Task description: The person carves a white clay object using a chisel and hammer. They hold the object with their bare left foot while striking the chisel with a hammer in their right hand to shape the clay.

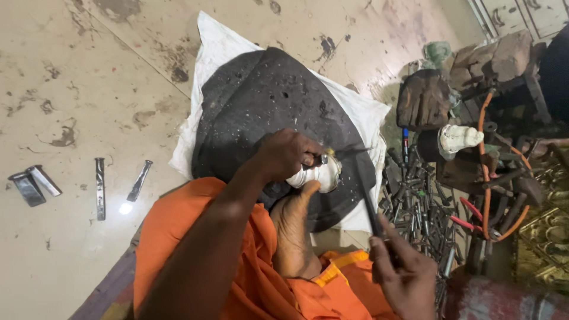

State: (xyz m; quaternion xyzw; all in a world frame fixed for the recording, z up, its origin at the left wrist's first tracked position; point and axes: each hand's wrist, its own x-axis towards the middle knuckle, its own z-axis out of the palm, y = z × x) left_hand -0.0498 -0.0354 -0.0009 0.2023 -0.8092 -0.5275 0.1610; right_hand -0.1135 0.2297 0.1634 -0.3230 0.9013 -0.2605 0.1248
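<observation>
Left hand [287,155]: grip closed around a small chisel [325,159], tip on a white rounded piece [317,175]. The piece sits on a dark round pad [261,101], pinned by one bare foot [293,228]. Right hand [406,275]: grip closed on a thin dark rod [368,201], raised at a slant. Loose metal tools on floor [71,71], left: four [99,186]. Pad lies on white cloth [222,41]. Floor stained, pale stone. Tool heap [424,216] at right.

Stained floor [71,249] with chisels [99,188], white cloth [219,44], tool heap [421,219].
</observation>
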